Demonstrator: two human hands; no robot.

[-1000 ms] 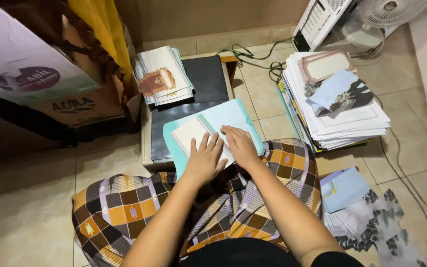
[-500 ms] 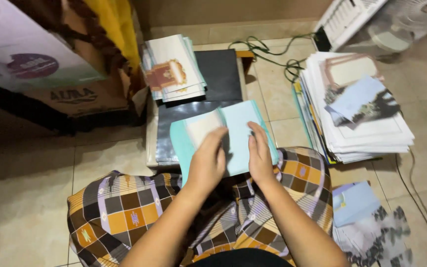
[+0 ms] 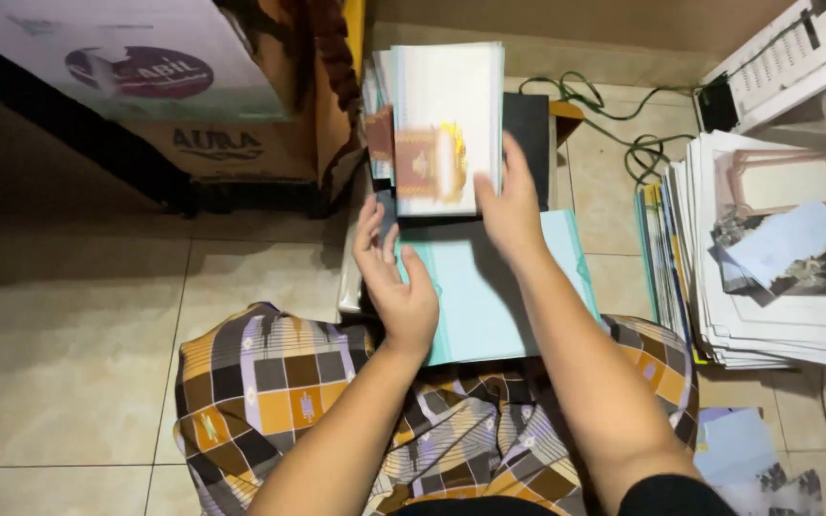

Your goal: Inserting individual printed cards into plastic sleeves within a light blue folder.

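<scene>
A closed light-teal booklet (image 3: 489, 296) lies on a low dark board (image 3: 528, 134) in front of my lap. My left hand (image 3: 396, 277) rests on the booklet's left edge, fingers spread. My right hand (image 3: 510, 205) reaches forward over the booklet's top edge and touches the right side of a stack of white printed cards (image 3: 442, 119) with a brown and gold ornament. That stack sits at the far end of the board. My checked sarong (image 3: 270, 392) covers my legs below.
A cardboard box (image 3: 184, 86) stands at the back left. A tall pile of papers and booklets (image 3: 786, 277) lies on the tile floor at the right. Cables (image 3: 623, 124) and a white appliance (image 3: 786, 57) are behind it. Loose blue sheets (image 3: 738, 444) lie at lower right.
The teal booklet, open a second ago, is now closed. My right hand has moved forward to the card stack, and my left hand has slid to the booklet's left edge.
</scene>
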